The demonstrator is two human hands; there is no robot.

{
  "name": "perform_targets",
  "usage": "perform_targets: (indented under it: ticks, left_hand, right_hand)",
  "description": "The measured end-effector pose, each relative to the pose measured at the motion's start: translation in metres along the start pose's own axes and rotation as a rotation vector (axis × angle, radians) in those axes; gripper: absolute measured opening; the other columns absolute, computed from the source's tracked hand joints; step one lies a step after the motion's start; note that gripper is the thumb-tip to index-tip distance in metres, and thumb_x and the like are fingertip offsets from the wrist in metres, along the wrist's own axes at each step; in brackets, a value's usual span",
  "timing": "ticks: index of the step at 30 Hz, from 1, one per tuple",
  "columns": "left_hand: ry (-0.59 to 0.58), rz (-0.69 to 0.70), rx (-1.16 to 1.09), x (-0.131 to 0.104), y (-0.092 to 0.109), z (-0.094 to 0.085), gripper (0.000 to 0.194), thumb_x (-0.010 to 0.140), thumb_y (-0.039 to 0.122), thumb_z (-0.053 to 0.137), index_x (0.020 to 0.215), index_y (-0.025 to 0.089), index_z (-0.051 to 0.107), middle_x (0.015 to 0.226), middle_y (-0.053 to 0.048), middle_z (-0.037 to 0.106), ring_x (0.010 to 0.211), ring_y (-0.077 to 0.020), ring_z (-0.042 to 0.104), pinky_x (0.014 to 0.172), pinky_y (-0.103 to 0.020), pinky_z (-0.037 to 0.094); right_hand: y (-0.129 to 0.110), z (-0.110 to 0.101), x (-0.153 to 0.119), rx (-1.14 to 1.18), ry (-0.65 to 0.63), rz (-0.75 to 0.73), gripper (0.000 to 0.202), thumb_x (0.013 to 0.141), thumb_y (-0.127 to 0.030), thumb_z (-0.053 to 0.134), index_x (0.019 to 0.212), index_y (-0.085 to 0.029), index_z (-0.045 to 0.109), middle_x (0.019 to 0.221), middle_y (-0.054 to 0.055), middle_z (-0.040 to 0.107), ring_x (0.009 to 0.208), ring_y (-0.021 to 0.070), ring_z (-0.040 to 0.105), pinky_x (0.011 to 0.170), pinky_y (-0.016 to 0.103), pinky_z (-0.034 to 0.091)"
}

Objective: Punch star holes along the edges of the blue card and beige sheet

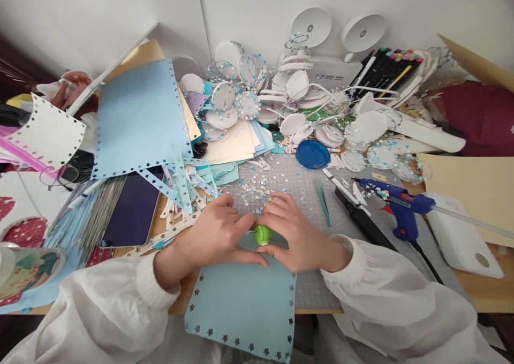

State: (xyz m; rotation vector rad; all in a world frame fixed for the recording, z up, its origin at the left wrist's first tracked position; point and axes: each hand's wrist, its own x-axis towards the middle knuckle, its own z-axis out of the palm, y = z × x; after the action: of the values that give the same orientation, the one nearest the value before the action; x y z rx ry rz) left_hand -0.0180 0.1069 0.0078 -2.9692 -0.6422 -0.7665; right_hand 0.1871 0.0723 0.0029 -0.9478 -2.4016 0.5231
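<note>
A small green craft punch [263,235] sits at the far edge of a light blue sheet of paper [244,300], which has flower-shaped holes along its sides and hangs over the table's front edge. My right hand [295,235] closes round the punch, thumb in front and fingers behind. On the other side, my left hand [220,233] has its thumb and index finger about the punch, with the other fingers curled. The paper inside the punch is hidden. Small punched-out confetti flowers [257,187] lie scattered just beyond my hands on the grey cutting mat [281,166].
Tweezers [322,202] and a blue glue gun [397,201] lie to the right. A blue lid [312,154] is behind the confetti. On the left are a phone [131,209], punched paper strips [172,233] and a larger blue sheet [138,118]. White foam rounds [297,84] crowd the back.
</note>
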Motion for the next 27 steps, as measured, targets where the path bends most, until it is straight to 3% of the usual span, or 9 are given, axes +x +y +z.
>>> perform_targets:
  ticks: [10, 17, 23, 25, 27]
  left_hand:
    - [0.056, -0.004, 0.018, -0.005, -0.007, -0.003, 0.055, 0.080, 0.072, 0.046, 0.074, 0.018, 0.052, 0.044, 0.007, 0.042, 0.042, -0.0113, 0.040, 0.057, -0.030, 0.034]
    - [0.097, 0.026, 0.088, -0.002, -0.006, -0.006, 0.049, 0.084, 0.065, 0.049, 0.072, 0.019, 0.055, 0.046, 0.006, 0.043, 0.046, -0.0107, 0.040, 0.061, -0.031, 0.037]
    - [0.325, 0.281, 0.204, 0.002, 0.014, -0.019, 0.018, 0.080, 0.040, 0.068, 0.079, 0.022, 0.062, 0.078, 0.001, 0.063, 0.069, -0.0144, 0.053, 0.068, -0.035, 0.040]
    - [0.296, 0.214, 0.167, 0.003, 0.019, -0.018, 0.022, 0.081, 0.042, 0.067, 0.089, 0.022, 0.064, 0.088, -0.001, 0.066, 0.077, -0.0161, 0.056, 0.074, -0.036, 0.041]
    - [0.157, 0.051, 0.153, 0.004, 0.021, -0.014, 0.041, 0.083, 0.054, 0.060, 0.102, 0.017, 0.063, 0.098, -0.007, 0.067, 0.086, -0.0208, 0.057, 0.081, -0.040, 0.040]
  right_hand:
    - [0.005, -0.007, 0.000, 0.031, 0.019, 0.047, 0.020, 0.083, -0.035, 0.059, 0.094, -0.019, 0.054, 0.082, 0.004, 0.051, 0.083, 0.0220, 0.046, 0.091, 0.047, 0.035]
    - [0.001, 0.000, -0.001, -0.053, 0.023, 0.033, 0.012, 0.079, -0.022, 0.058, 0.088, -0.018, 0.051, 0.082, 0.004, 0.049, 0.082, 0.0214, 0.047, 0.095, 0.049, 0.033]
    - [-0.001, -0.001, 0.001, -0.104, 0.052, 0.034, 0.011, 0.080, -0.020, 0.051, 0.091, -0.019, 0.052, 0.079, 0.003, 0.052, 0.080, 0.0214, 0.048, 0.097, 0.052, 0.033]
    - [-0.001, 0.000, 0.002, -0.117, 0.065, 0.022, 0.009, 0.079, -0.019, 0.049, 0.089, -0.020, 0.051, 0.078, 0.003, 0.051, 0.080, 0.0214, 0.048, 0.096, 0.052, 0.033]
    - [-0.002, 0.002, 0.002, -0.142, 0.083, 0.013, 0.007, 0.079, -0.020, 0.051, 0.086, -0.020, 0.051, 0.079, 0.004, 0.051, 0.080, 0.0218, 0.047, 0.096, 0.052, 0.034]
